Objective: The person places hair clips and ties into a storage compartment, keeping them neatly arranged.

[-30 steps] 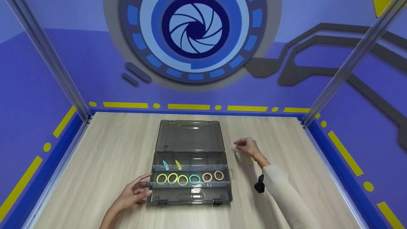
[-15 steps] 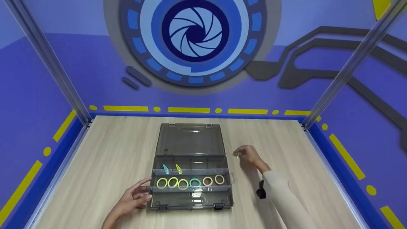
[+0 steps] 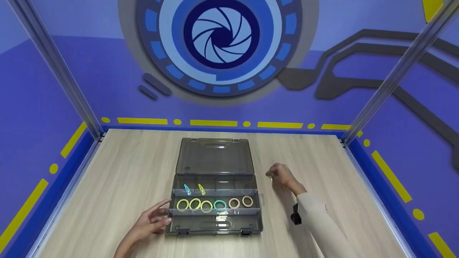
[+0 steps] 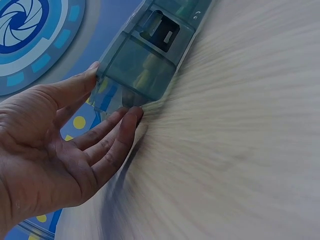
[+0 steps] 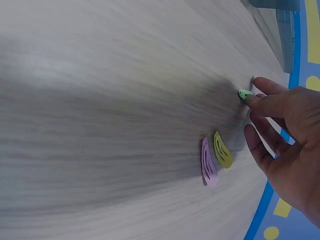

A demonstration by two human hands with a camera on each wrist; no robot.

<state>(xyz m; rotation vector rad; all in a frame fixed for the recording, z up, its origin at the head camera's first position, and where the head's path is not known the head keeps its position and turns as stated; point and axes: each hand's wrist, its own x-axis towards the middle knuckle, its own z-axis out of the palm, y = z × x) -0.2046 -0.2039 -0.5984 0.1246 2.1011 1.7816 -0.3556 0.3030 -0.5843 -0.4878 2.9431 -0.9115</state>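
Blue and purple printed panels (image 3: 104,79) enclose the pale wood-grain counter (image 3: 136,154), where your smoke-grey, see-through plastic box (image 3: 197,226) lies with its lid (image 3: 215,159) laid back. Your right hand (image 3: 282,175), to the right of the box, pinches a small, pale green, teardrop-shaped hair clip (image 5: 245,93) between thumb and finger; the other fingers stand apart. You cannot tell whether this clip is clear of the counter. Your left hand (image 3: 147,224) has its fingers spread, tips touching the left end of the box.

Expect the clip to be light, stiff and rather slippery, judging by its smooth finish; hold it by its flat faces, without bending it.

Your right-wrist view shows a lilac clip (image 5: 208,165) and a yellow-green clip (image 5: 223,151) lying side by side on the counter, which the head view barely reveals. Only the head view gives you the contents: a blue clip (image 3: 187,189) and a yellow clip (image 3: 201,189) in the rear compartment, six coloured rings (image 3: 219,201) in the middle. Your left-wrist view adds the dark latch (image 4: 162,32).
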